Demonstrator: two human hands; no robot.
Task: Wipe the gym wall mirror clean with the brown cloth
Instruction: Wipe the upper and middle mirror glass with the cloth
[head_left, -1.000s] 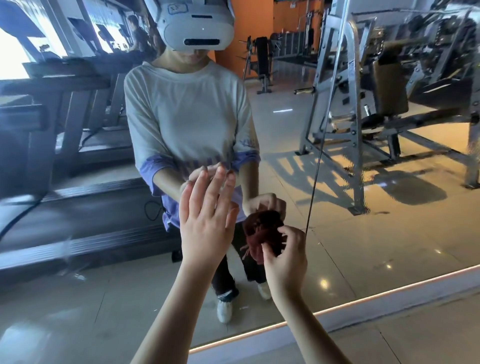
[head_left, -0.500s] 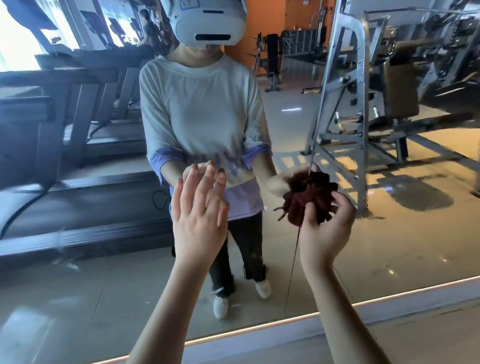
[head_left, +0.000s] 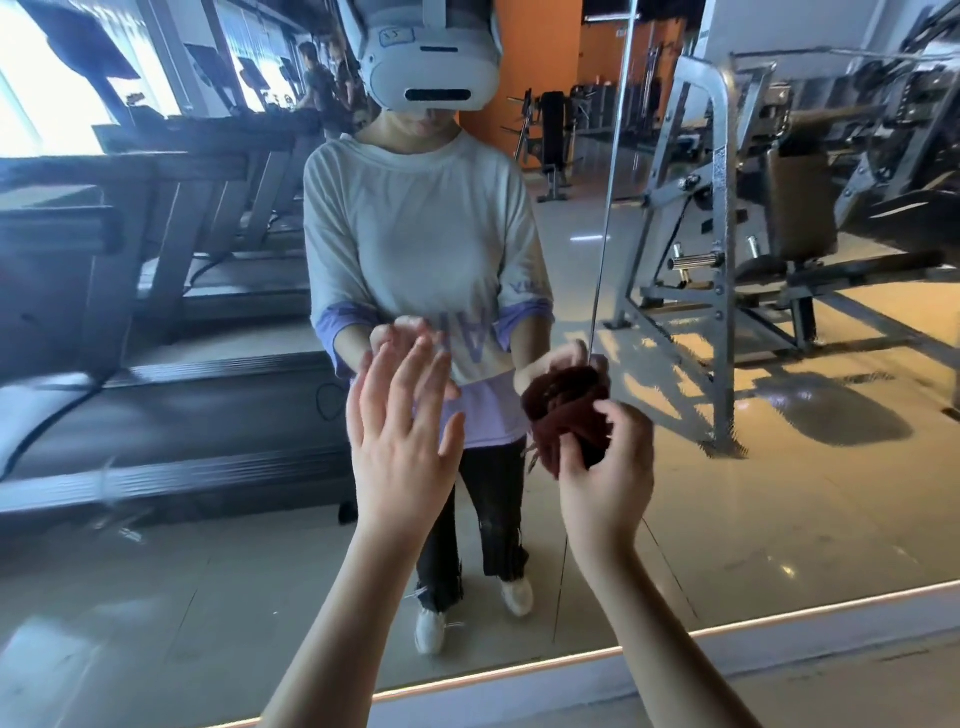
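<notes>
Hands at mirror (head_left: 779, 467), left hand (head_left: 402, 447) spread flat, fingers straight, right hand (head_left: 605, 470) gripping bunched brown cloth (head_left: 566, 410)

Grey shirt (head_left: 415, 223) (lilac cuffs (head_left: 340, 322)), black trousers (head_left: 493, 499), white headset (head_left: 431, 67).

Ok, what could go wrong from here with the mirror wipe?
The brown cloth is balled up in the right hand, so only a small patch may meet the mirror and leave streaks. The open left hand is raised close to the mirror; bare skin could smudge it. Loose threads hang from the cloth and might shed lint.
</notes>
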